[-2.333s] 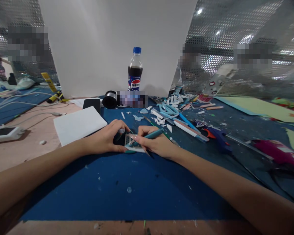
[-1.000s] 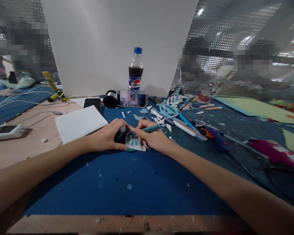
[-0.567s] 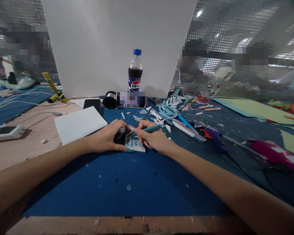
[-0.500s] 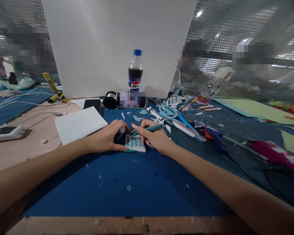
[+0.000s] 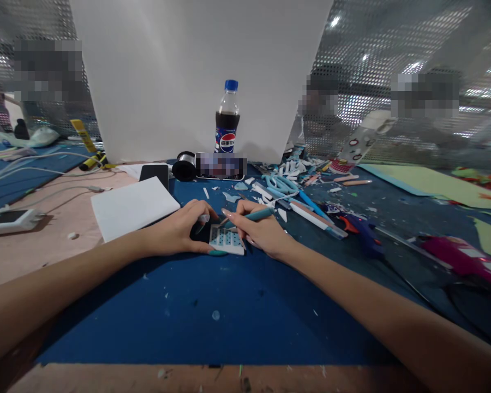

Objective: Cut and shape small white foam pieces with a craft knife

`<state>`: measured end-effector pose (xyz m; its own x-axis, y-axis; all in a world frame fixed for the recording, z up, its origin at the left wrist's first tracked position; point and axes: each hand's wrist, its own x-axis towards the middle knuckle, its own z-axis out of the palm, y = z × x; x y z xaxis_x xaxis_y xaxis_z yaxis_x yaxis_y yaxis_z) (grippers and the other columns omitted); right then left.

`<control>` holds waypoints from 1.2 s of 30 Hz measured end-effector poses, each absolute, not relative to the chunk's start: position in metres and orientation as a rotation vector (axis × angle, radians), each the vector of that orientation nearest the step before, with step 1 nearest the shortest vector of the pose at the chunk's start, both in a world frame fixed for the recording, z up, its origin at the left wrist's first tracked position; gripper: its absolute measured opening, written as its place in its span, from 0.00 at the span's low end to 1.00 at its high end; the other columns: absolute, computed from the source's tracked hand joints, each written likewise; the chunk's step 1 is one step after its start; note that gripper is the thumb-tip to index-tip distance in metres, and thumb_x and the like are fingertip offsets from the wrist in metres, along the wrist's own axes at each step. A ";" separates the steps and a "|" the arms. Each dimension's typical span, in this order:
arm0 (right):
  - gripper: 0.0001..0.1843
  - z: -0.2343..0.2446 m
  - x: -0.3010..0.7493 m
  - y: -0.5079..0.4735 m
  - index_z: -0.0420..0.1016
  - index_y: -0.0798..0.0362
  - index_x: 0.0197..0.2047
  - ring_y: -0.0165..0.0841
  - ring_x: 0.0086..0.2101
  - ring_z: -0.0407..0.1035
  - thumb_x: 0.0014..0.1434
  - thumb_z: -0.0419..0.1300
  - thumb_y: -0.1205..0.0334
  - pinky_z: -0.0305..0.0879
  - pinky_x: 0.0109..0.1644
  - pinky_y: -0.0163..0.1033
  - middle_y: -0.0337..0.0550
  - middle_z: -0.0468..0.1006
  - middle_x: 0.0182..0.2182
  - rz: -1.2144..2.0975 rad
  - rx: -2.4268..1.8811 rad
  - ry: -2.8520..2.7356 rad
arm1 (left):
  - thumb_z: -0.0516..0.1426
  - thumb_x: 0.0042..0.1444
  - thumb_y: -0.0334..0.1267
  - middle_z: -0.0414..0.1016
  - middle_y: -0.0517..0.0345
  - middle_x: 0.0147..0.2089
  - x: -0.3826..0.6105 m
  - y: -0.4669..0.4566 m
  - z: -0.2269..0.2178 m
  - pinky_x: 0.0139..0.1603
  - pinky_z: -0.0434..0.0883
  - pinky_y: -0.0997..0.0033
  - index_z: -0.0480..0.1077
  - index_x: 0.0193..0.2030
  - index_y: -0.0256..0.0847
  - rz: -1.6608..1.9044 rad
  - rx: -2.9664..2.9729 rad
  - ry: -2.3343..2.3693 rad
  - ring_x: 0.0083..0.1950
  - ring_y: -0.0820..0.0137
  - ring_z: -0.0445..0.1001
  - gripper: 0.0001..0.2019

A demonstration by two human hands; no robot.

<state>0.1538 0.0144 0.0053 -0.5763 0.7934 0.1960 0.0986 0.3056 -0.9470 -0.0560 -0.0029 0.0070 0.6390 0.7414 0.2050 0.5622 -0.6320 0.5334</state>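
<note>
A small white panel point(image 5: 228, 241) with pale blue strips and dark dots lies on the blue mat point(image 5: 180, 311). My left hand point(image 5: 188, 226) curves round its left side, the thumb with a long teal nail along the near edge and the other fingers bent towards the far edge. A small clear object point(image 5: 203, 218) shows by those fingers; I cannot make out its kind. In my right hand point(image 5: 265, 234) a teal pen-like tool point(image 5: 258, 214) is pinched, its tip pointing left over the panel's far edge. Exactly where the tip touches is too small to tell.
Behind the hands stand a cola bottle point(image 5: 228, 123), a phone point(image 5: 220, 168) and a wire spool point(image 5: 184, 166). White paper point(image 5: 135, 208) lies left. Foam scraps point(image 5: 290, 169), blue tubing point(image 5: 279, 185), a blue glue gun point(image 5: 362, 234) and a magenta tool point(image 5: 464, 259) are right.
Both hands, the panel and the pen-like tool keep almost the same places. The whole view has shifted very slightly.
</note>
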 end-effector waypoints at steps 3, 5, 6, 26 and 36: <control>0.16 0.005 0.154 0.014 0.58 0.52 0.22 0.21 0.13 0.53 0.58 0.54 0.56 0.60 0.19 0.31 0.29 0.60 0.12 1.298 -0.791 -1.916 | 0.61 0.48 0.46 0.62 0.52 0.48 -0.056 -0.003 0.007 0.45 0.64 0.64 0.58 0.48 0.41 0.579 2.440 1.025 0.48 0.63 0.63 0.24; 0.16 0.004 0.154 0.014 0.57 0.52 0.22 0.21 0.13 0.53 0.58 0.54 0.56 0.59 0.19 0.31 0.29 0.60 0.13 1.296 -0.794 -1.917 | 0.61 0.48 0.45 0.62 0.52 0.48 -0.056 -0.003 0.006 0.46 0.64 0.64 0.57 0.48 0.41 0.580 2.440 1.019 0.48 0.63 0.63 0.24; 0.16 0.004 0.154 0.013 0.57 0.52 0.22 0.21 0.13 0.52 0.58 0.54 0.56 0.59 0.19 0.31 0.29 0.60 0.13 1.296 -0.797 -1.914 | 0.61 0.48 0.45 0.62 0.52 0.49 -0.057 -0.003 0.006 0.46 0.64 0.64 0.57 0.48 0.41 0.579 2.438 1.018 0.49 0.63 0.63 0.23; 0.16 0.001 0.156 0.014 0.59 0.52 0.24 0.19 0.09 0.50 0.55 0.57 0.52 0.45 0.10 0.27 0.28 0.63 0.12 1.284 -0.858 -1.592 | 0.59 0.50 0.45 0.61 0.52 0.48 -0.055 -0.006 0.008 0.47 0.65 0.61 0.57 0.49 0.41 0.546 2.443 1.027 0.49 0.62 0.63 0.22; 0.13 0.008 0.165 0.011 0.64 0.53 0.26 0.22 0.09 0.56 0.52 0.60 0.54 0.51 0.09 0.27 0.30 0.67 0.12 1.297 -0.792 -1.342 | 0.55 0.55 0.44 0.58 0.47 0.52 -0.054 -0.011 0.010 0.49 0.64 0.57 0.54 0.51 0.40 0.692 2.525 0.992 0.53 0.60 0.60 0.21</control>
